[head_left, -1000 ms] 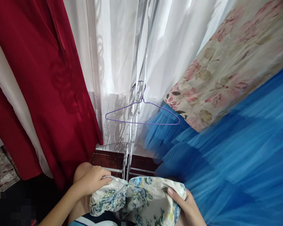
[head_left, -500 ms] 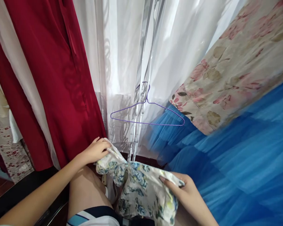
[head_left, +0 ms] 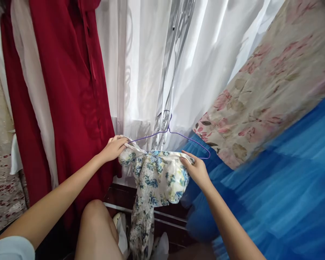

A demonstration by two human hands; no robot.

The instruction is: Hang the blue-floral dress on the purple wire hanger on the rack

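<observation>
A small garment (head_left: 154, 177) of white cloth with blue and yellow flowers hangs between my two hands, right under a thin purple wire hanger (head_left: 178, 136). My left hand (head_left: 114, 148) pinches the garment's left top edge at the hanger's left tip. My right hand (head_left: 195, 168) grips the right top edge just below the hanger's right arm. The hanger's hook sits on a hanging silver strip (head_left: 169, 83) in front of a white curtain (head_left: 141, 72). The cloth's lower part droops toward my bare knee (head_left: 96, 224).
A dark red dress (head_left: 70, 90) and pale garments hang at the left. A pink-flowered fabric (head_left: 273, 86) and blue tulle (head_left: 273, 187) fill the right side. A dark wooden ledge (head_left: 119, 196) runs below the curtain.
Both hands have risen from my lap, lifting the floral garment up to the purple hanger. The view has tilted, and the garment now hangs spread between my hands.
</observation>
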